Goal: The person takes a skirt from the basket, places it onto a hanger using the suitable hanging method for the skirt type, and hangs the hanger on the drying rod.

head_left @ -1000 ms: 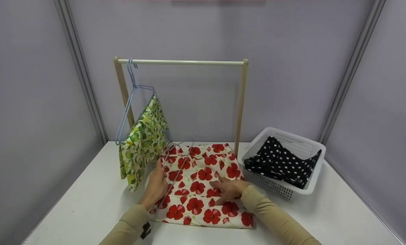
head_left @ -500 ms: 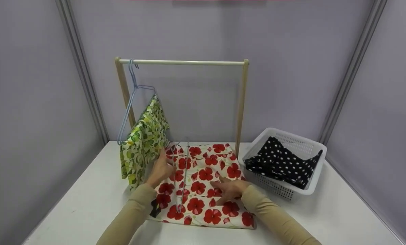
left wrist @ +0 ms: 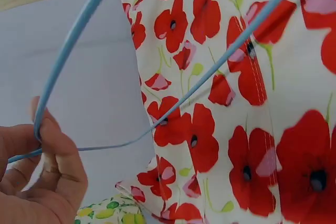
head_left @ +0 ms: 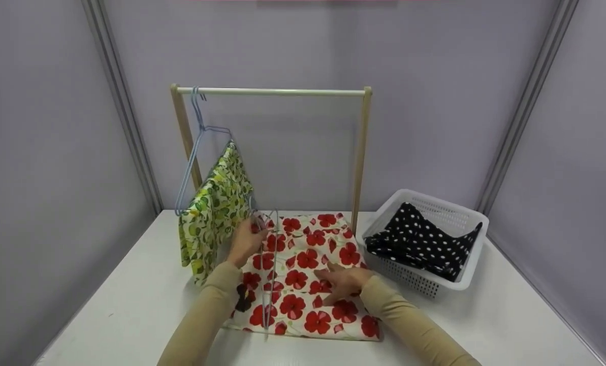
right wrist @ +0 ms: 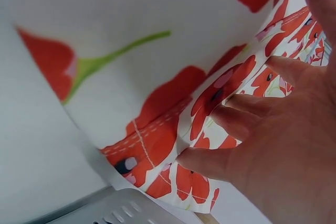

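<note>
A white cloth with red flowers [head_left: 308,259] and stitched seams lies flat on the table. Above its left part my left hand [head_left: 247,241] holds a light-blue wire hanger [head_left: 274,269], which stands almost edge-on to the head view. Up close in the left wrist view, thumb and fingers pinch the hanger's bent wire [left wrist: 44,93]. My right hand [head_left: 346,279] rests on the right side of the cloth with its fingers spread. In the right wrist view, the fingertips [right wrist: 197,161] touch the fabric.
A wooden-legged rack [head_left: 362,152] with a white bar stands behind. At its left end, light-blue hangers [head_left: 199,114] hang with a green leaf-patterned cloth [head_left: 216,198]. To the right, a white basket [head_left: 470,274] contains a black polka-dot cloth [head_left: 424,241].
My left hand has moved away from me and slightly right, turning the hanger from a slant to nearly straight along the cloth. My right hand has stayed in place.
</note>
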A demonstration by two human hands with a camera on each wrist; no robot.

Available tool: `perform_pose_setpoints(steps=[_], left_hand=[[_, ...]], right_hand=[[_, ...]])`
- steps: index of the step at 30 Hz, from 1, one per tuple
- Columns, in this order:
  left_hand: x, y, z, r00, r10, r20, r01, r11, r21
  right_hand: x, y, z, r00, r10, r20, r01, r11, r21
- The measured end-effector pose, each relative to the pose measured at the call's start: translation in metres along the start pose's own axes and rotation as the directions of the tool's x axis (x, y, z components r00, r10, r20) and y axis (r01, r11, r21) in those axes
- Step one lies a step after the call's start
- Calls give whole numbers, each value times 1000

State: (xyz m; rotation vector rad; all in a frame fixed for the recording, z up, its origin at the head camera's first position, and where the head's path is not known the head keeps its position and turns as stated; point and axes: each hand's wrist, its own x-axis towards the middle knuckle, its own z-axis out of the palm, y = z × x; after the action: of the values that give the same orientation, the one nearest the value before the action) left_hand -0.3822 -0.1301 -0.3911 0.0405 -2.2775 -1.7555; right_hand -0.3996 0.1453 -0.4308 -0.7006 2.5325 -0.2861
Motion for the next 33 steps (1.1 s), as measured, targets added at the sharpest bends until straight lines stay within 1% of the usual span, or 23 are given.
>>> perform_pose_setpoints(steps=[3,5,9,12,13,15,19,20,21,24,27,29,31,32,33], left_hand=[[0,1,-5,997,69,-29,-66,993,96],[1,2,-11,994,96,-59,-86,984,153],[5,1,-25,985,111,-130,-78,969,236],[7,-4,-37,983,92,-158,-46,961,273],[8,-6,-41,983,84,-165,-35,959,280],[8,-11,-49,984,65,-168,-18,965,263],[8,-18,-64,991,26,-130,-4,986,168],[7,-20,-68,993,26,-115,-7,987,159],[6,-21,-71,994,30,-106,-11,985,172],[3,-23,-79,995,34,-95,-7,965,262],[-1,-24,-85,992,32,-123,20,917,398],[-2,-24,-87,990,27,-141,40,890,454],[-2,-24,-89,987,40,-158,44,868,494],[-2,-24,-89,985,49,-164,42,860,508],[-2,-24,-90,984,56,-166,38,858,513]], right_hand=[[-1,0,-1,1000,-5,4,5,1000,19],[-1,0,-1,1000,-17,4,17,1000,13],[0,-1,-1,999,-37,3,37,999,-8],[0,-2,-1,999,-37,1,37,999,-11],[0,-2,0,999,-35,1,35,999,-11],[0,-3,0,999,-32,2,32,999,-8],[1,-3,0,1000,-31,-4,30,999,-19],[2,-3,0,1000,-28,-5,28,999,-18],[2,-2,0,1000,-26,-6,25,1000,-16],[3,-2,-1,1000,-7,-9,7,1000,-3],[2,-3,0,1000,9,-15,-9,1000,-2],[2,-6,-1,1000,11,-25,-11,1000,-19],[2,-10,-1,1000,-10,-20,9,999,-49],[3,-13,-1,999,-32,-15,30,997,-67],[4,-16,-1,998,-55,-7,54,995,-79]])
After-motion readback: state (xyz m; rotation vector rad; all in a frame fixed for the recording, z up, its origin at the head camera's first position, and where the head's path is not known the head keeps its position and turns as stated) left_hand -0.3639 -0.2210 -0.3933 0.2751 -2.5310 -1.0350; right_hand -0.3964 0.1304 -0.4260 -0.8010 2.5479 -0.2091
